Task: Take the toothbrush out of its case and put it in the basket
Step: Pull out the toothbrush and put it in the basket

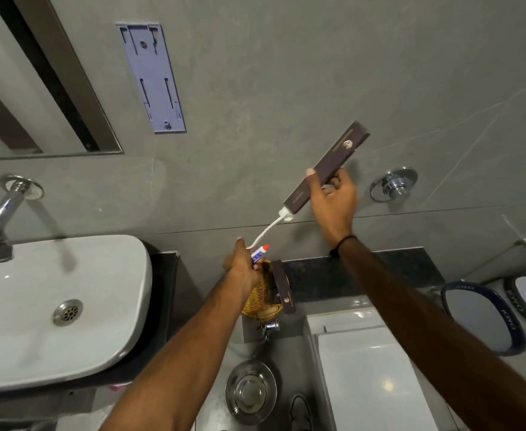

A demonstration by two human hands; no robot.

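My right hand (333,200) grips a long dark brown toothbrush case (327,169), held up slanted in front of the grey wall. A white toothbrush (269,228) sticks out of the case's lower end. My left hand (243,262) pinches the free end of the toothbrush together with a small toothpaste tube with a red cap (260,251). Right below my left hand sits a woven wicker basket (260,298) on the dark counter, with another brown case (283,289) leaning in it.
A white washbasin (59,306) with a chrome tap (0,225) is at the left. A white toilet cistern lid (370,368) lies below the basket, a steel bowl (250,390) on the floor, a wall valve (393,183) at the right.
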